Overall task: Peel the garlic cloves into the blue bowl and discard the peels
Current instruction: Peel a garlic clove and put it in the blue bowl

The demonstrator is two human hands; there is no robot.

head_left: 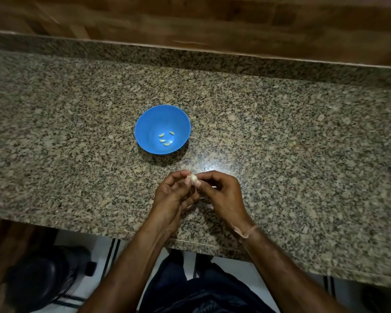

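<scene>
A garlic clove (192, 178) is held between the two hands, just above the desk (77, 132) and near its front edge. It is pinched by the curled fingertips of the left hand (172, 195). The thumb and forefinger of the right hand (221, 195) are closed on its other side, where a strip of skin seems to be pulled away.

For this step it is judged best that the clove is kept steady by the left hand while the skin is lifted at the tip and drawn off in long strips, because small bits can stick to the fingers. The bare clove should then be dropped into the blue bowl (142, 123), which stands on the desk a little beyond the hands; four peeled cloves (166, 138) lie in its bottom. A few pale scraps are seen under the hands — perhaps peels, but this cannot be told surely.

The desk is of speckled polished stone, and a bright spot of light is reflected near the hands. Behind it a wooden wall (212, 19) is seen. Below the front edge a light tiled floor (81, 242) and a dark round object (43, 276) are visible.
</scene>
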